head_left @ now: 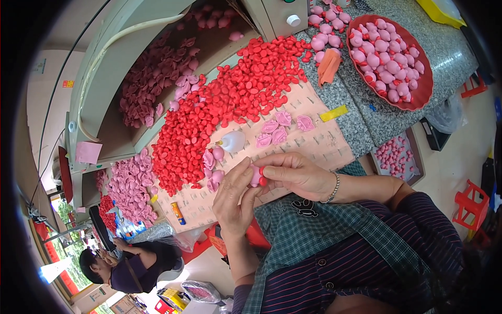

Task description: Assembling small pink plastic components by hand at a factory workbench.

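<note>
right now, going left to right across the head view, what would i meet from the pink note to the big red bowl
Pink note, lower pink heap, small yellow tube, left hand, pink-and-red piece between the hands, right hand, red bowl.

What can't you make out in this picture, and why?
All in the head view:
- Pink-and-red piece: partly covered by the left hand and right hand.
- Yellow tray: cut off by the top edge.
- Co-worker's fingers: too small.
</note>
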A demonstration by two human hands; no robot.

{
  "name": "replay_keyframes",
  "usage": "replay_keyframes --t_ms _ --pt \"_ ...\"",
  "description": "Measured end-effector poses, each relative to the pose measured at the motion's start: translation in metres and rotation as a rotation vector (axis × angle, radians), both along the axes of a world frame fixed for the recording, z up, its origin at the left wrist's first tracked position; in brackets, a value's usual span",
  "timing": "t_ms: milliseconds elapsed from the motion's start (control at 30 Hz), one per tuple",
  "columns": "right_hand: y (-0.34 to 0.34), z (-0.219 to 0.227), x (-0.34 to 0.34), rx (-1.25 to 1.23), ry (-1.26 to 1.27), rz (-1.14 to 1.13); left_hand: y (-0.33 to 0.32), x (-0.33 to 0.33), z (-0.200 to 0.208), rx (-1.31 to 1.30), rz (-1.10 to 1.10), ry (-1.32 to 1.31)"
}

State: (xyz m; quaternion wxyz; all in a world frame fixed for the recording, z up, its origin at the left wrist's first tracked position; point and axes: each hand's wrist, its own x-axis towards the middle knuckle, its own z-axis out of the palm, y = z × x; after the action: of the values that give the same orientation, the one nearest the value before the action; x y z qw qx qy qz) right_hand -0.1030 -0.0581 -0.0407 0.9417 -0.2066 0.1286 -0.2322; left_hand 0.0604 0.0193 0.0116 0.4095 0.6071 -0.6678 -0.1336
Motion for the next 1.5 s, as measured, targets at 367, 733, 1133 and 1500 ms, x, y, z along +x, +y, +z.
replay_keyframes --t_ms 367,733,1133,1500 --pt "0.0 0.0 -0.001 -0.003 -0.085 0.036 -0.001 -0.006 0.013 -0.016 0.004 -0.135" --pt "-0.003 0.005 -0.003 -0.081 -0.054 0.052 -0.001 -0.012 0.015 -0.047 0.001 -0.192" --pt "-0.002 0.011 -0.005 -0.103 0.01 0.018 0.0 -0.011 0.01 -0.014 0.006 -0.097" --pt "-0.001 0.005 -0.005 0.017 -0.036 0.039 0.005 -0.011 0.015 0.113 0.029 0.007"
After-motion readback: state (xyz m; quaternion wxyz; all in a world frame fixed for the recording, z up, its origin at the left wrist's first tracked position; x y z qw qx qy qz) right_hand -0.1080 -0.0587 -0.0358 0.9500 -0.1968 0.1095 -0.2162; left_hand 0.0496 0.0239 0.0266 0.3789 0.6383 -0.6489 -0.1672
